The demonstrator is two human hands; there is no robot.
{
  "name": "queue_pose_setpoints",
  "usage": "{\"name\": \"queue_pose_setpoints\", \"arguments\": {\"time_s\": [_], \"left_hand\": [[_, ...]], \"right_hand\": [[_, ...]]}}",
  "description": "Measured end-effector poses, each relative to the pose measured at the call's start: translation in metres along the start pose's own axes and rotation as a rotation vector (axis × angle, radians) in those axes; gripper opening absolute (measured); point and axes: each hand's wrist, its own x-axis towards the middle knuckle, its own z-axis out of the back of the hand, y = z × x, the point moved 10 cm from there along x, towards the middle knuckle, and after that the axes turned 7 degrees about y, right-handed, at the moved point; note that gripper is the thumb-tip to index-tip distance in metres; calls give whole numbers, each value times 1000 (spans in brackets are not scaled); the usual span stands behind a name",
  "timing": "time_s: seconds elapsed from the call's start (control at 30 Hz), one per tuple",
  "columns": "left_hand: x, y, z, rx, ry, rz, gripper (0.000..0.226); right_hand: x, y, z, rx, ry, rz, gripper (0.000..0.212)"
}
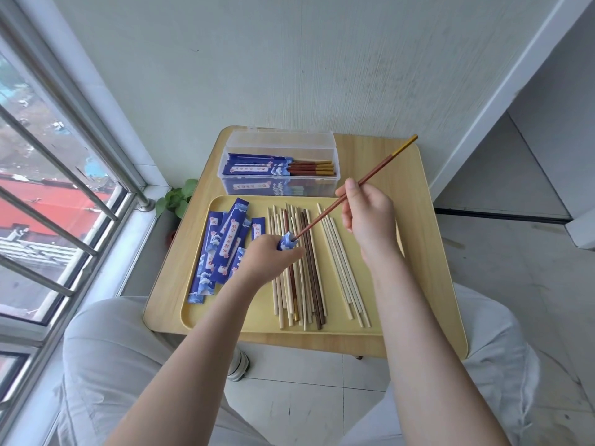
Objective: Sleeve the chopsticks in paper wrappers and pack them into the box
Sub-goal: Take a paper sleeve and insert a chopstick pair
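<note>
My left hand (269,257) grips a blue paper wrapper (287,241) with its open mouth turned up. My right hand (367,217) pinches reddish-brown chopsticks with gold ends (380,167), held slanted, their thin tips inside the wrapper's mouth. Both hands hover over the yellow tray (199,304). Loose pale and dark chopsticks (302,278) lie across the tray's middle and right. Several empty blue wrappers (222,249) are piled on its left. Behind the tray stands a clear plastic box (280,165) holding sleeved chopsticks, lid open at the back.
The tray and box sit on a small wooden table (415,220) against a white wall. A barred window (48,188) is at the left, with a small green plant (177,197) beside the table. My knees in light trousers flank the table's near edge.
</note>
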Motion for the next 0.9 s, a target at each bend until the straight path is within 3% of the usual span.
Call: {"name": "queue_pose_setpoints", "arguments": {"time_s": [0.07, 0.17, 0.23, 0.37, 0.5, 0.67, 0.9], "left_hand": [[0, -3, -1, -23, 14, -19, 31], [1, -3, 0, -110, 12, -39, 30], [1, 4, 5, -209, -27, -27, 27], [-1, 29, 19, -297, -153, 28, 23], [0, 46, 16, -356, -209, 89, 21], [4, 55, 9, -269, -179, 197, 12], [10, 60, 3, -194, -137, 240, 12]], "right_hand": [[-2, -7, -14, -30, 99, -61, 27], [-13, -28, -47, -258, 457, -242, 15], [-22, -46, -53, -432, 594, -364, 23], [-22, -68, -50, -722, 507, -393, 9], [-31, -91, -79, -880, 510, -339, 13], [-31, -97, -87, -1009, 403, -275, 12], [-31, -101, -100, -1087, 434, -254, 28]]}}
